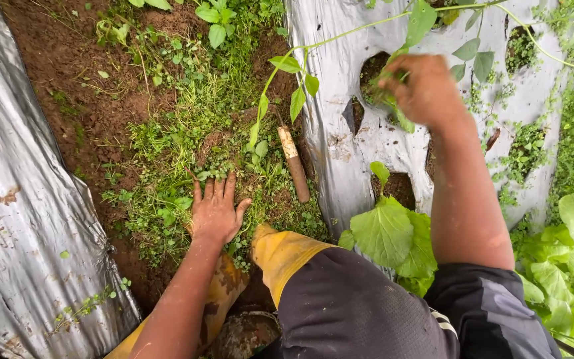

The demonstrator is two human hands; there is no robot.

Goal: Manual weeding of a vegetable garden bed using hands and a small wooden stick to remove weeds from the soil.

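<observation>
The left hand [215, 211] lies flat, palm down, on the low weeds [187, 143] of the soil furrow, fingers spread apart and pointing toward 12 o'clock, gripping nothing. At about 2 o'clock from it, a wooden tool handle [293, 163] stands tilted in the ground at the edge of the silver plastic mulch sheet [393, 143], near the hand but not touching it.

The right hand [423, 90], up at 1 o'clock in the view, is closed around a tuft of green weeds [393, 110] at a planting hole [373, 70] cut in the mulch; its fingers are curled together on the stems.

A thin vine [340, 36] arches across above the sheet. Broad-leaved plants [386, 233] grow at 4 o'clock. A second mulch sheet [21, 199] covers the bed at 9 o'clock. Muddy yellow boots [284, 256] show at 6 o'clock.
</observation>
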